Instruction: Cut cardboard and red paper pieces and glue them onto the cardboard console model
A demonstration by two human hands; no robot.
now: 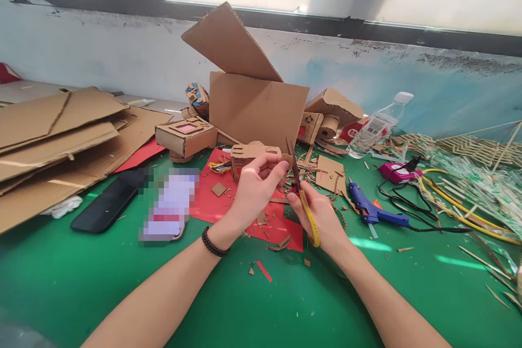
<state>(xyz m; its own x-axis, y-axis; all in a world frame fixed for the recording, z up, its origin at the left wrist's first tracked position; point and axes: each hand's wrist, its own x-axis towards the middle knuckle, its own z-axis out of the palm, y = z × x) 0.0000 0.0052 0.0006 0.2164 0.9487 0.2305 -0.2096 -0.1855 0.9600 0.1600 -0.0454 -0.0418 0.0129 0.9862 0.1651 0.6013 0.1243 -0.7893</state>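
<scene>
Pinching a small cardboard bit (288, 159) btwn thumb & fingertips, the L hand (255, 186) is closed to a narrow grip above the middle of the green tabletop (204, 307). R hand (327, 215) is curled round the yellow handles of the scissors (303, 198); some of its fingers are hidden. Blades point up & away, tips slightly apart, right beside the bit; can't tell if touching. Black bead bracelet (214, 243) on L wrist.

Just behind L hand: a cardboard box (248, 151) w/ cut-out shapes on top, partly hidden, by a red sheet (206, 202). Around there: yellow cutter (221, 167), cardboard square (219, 189), lots of scraps. A red strip (264, 271) lies nearer the wearer, off the sheet.

L side: phone (173, 206) (screen pixelated), dark pouch (106, 204) next to it, cardboard sheets (49, 119) stacked farther out. Back: 2nd box (173, 136) w/ pink panel on top, upright panel (256, 111) w/ a tilted piece (232, 43) above, cardboard roll (327, 131), clear bottle (375, 128) w/ white cap. R side: blue glue gun (373, 209) lying flat, magenta gadget (393, 173) w/ dark cord nearby, yellow hoop (489, 232), crumpled clear plastic (485, 174) w/ green print.
</scene>
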